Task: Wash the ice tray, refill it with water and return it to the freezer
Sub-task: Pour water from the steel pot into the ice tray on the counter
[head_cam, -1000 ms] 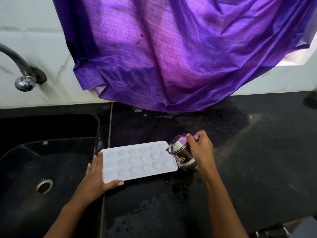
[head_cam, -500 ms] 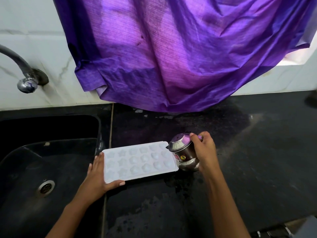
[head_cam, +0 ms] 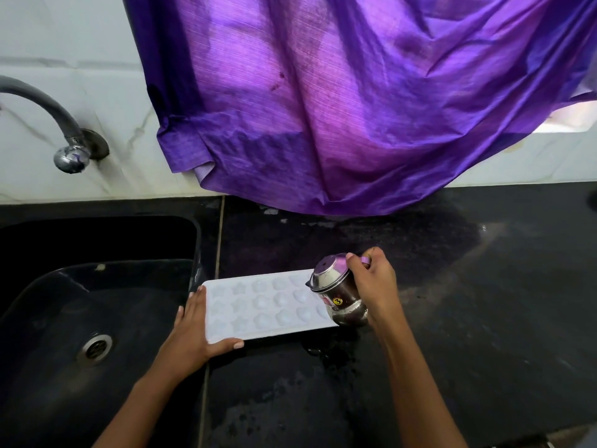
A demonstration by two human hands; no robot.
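- Jug (head_cam: pixel 339 295) position: compared with a second ago, it leans further toward the left of the frame, and its mouth and spout now overlap the right end of the ice tray (head_cam: pixel 258 305) instead of standing just beside it.
- Meaning for the task: this is judged to be the refill step, with pouring starting at the right-hand cups. No stream of water is visible, and whether any cup already holds water cannot be told.
- Ice tray location: flat on the black tabletop (head_cam: pixel 452 302), lower centre of the frame, with its left end next to the sink (head_cam: pixel 97 240). It has not shifted over the last second.
- Right hand (head_cam: pixel 374 286): fingers curled round the jug's handle side, holding the jug tilted.
- Left hand (head_cam: pixel 190 331): unchanged, with straight fingers laid along the tray's left end and the thumb along its near edge. It braces the tray and grips nothing.
- Tabletop condition: a wet patch lies just below the tray's right end.
- Remaining work: fill the rest of the cups, then carry the tray level to the freezer. A full tray is likely to spill if tipped.
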